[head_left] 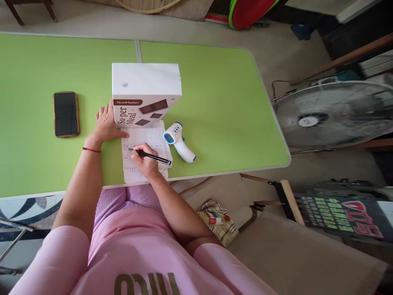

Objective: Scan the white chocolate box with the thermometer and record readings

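Observation:
My right hand point(145, 162) is closed around a black pen point(153, 157), its tip down on a sheet of paper point(132, 174) covered with small writing and printed lines. My left hand point(106, 123) lies open at the paper's left side, thumb stretched onto the sheet. Its other fingers reach along the left side of a white box point(145, 80) and are partly hidden by it. The box stands upright over the paper's far end and reads "NutriMotion Su-per Meal". Just right of the paper lies a white and blue infrared thermometer point(179, 141).
A phone point(66, 114) in a brown case lies left of my left hand on the green table point(215, 102). Beyond the table's right edge stands a large fan point(310, 119). A folding chair point(301, 250) and a checked cloth point(225, 231) are below right.

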`<state>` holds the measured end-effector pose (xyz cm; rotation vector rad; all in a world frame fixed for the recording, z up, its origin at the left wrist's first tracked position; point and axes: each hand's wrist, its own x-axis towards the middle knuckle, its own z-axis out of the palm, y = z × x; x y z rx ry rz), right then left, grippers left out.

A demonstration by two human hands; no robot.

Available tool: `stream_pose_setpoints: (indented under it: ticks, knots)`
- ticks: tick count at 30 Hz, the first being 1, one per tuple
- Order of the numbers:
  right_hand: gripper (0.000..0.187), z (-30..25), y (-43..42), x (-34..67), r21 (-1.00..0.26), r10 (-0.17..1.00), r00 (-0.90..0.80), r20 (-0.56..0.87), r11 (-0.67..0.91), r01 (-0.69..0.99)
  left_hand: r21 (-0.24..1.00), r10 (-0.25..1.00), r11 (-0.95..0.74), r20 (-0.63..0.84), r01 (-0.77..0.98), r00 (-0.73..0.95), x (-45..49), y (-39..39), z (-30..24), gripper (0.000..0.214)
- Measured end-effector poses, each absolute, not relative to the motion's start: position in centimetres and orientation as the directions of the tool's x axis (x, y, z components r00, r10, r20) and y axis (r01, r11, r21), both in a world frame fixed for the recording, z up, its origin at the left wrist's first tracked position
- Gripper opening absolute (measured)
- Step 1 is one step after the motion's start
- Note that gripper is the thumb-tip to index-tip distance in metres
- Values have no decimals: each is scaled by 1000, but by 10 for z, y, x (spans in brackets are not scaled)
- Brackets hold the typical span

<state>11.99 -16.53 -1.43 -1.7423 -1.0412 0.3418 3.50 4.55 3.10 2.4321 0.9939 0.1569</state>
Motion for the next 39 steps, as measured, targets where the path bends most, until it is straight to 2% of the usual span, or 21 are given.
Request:
stream_pose_setpoints:
  ticks: [15, 22, 27, 30, 33, 36, 39]
  knots:
    - [8, -13, -165, 121, -847, 800, 549, 242, -102, 521, 493, 687, -594, -102, 636, 720, 35, 45, 30, 137]
    - [11, -13, -165, 121, -861, 807, 554, 204, -122, 494, 576, 670, -588, -47, 568, 741, 33, 53, 16, 142]
    - [19, -10, -171, 125, -875, 769, 562, 303, -9, 484, 618, 672, -591, 20, 519, 741, 35, 58, 2, 145]
    - [22, -5, -178, 140, -794, 747, 524, 410, 10, 608, 648, 667, -591, 56, 481, 743, 35, 62, -7, 140]
    - [26, -4, -185, 163, -662, 763, 459, 456, -54, 748, 693, 666, -577, 95, 432, 740, 35, 66, -17, 126]
    - [39, -11, -192, 183, -571, 805, 439, 400, -156, 806, 754, 668, -557, 157, 348, 727, 35, 70, -23, 112]
    - [51, -22, -198, 193, -534, 837, 434, 334, -211, 819, 806, 671, -529, 207, 265, 712, 38, 69, -20, 102]
